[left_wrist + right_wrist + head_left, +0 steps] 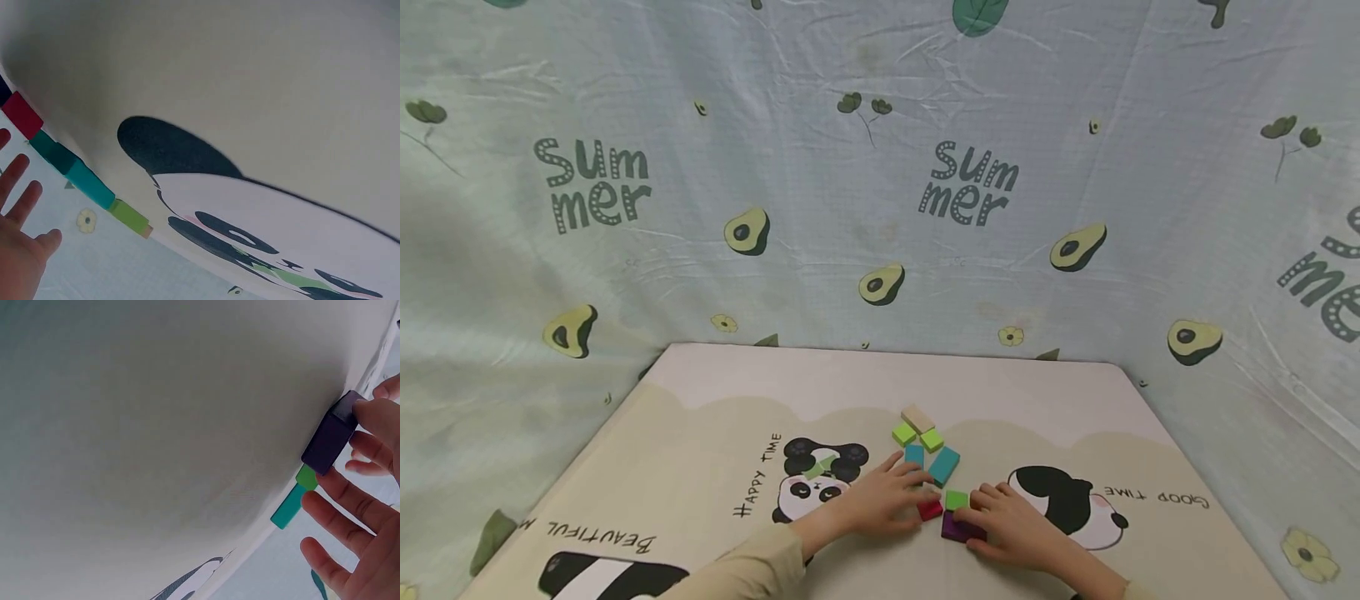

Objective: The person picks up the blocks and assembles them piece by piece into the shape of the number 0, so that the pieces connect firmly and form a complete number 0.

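Note:
My left hand [883, 500] is spread palm down at the left of the blocks, its fingertips close to a teal block [913, 454] and a red block [929, 509]. In the left wrist view its fingers look straight and apart, with the red block just beyond them. My right hand [1011, 525] pinches a purple block [329, 436] at one end, thumb on its near face, other fingers loosely extended. A green block [957, 500] sits right behind the purple one, and the red block lies at its left.
Farther back are a second teal block [944, 466], two lime-green blocks [903, 433] and a plain wooden block [917, 419]. They lie on a beige table mat [715, 433] printed with pandas. A patterned cloth [820, 183] rises behind and beside the table.

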Demonstrator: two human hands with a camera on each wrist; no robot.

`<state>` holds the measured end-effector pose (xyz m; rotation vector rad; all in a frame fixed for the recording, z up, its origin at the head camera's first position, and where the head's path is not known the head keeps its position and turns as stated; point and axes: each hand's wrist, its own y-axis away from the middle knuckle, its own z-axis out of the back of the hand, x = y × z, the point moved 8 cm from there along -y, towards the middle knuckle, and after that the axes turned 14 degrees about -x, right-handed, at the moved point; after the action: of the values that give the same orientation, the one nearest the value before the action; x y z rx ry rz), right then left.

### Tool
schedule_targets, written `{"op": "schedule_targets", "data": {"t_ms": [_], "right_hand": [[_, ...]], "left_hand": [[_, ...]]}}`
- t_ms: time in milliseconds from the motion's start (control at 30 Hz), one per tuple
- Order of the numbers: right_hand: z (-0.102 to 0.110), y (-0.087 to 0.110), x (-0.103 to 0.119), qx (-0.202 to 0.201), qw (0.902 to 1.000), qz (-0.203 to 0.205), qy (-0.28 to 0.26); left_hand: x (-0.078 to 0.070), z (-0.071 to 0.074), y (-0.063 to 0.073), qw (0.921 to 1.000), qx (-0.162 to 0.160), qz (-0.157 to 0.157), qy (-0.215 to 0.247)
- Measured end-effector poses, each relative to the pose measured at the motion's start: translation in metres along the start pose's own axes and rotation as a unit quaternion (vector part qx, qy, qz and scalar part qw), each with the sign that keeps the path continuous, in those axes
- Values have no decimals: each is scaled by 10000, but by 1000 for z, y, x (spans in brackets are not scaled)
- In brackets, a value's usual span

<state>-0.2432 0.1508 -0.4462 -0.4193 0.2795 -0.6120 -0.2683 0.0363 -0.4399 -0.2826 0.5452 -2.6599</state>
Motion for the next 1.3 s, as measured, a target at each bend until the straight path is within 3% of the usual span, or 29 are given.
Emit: {"op": "schedule_targets", "data": {"t_ms": [133, 300, 633, 933, 1167, 1300], "right_hand": [[-1, 0, 1, 64, 10000, 0, -47], [0, -1, 2, 125, 9999, 18, -107], [-3, -1, 2, 284, 9995, -11, -158], [-3, 0, 3, 108, 9996, 29, -260], [-5, 3, -1, 291, 9988, -215, -334], [-2, 6, -4, 167, 9989, -318, -304]], "left_hand": [[-4, 0, 1, 9991, -73, -258, -333], [-6, -2, 2, 9977, -126, -365, -560], [-10, 0, -4, 9967, -135, -481, -643], [-12, 1, -4, 9964, -120, -475, -686], [-11, -1, -5, 9968, 39, -372, -705], [-11, -2, -5, 9974, 82, -338, -638]]}}
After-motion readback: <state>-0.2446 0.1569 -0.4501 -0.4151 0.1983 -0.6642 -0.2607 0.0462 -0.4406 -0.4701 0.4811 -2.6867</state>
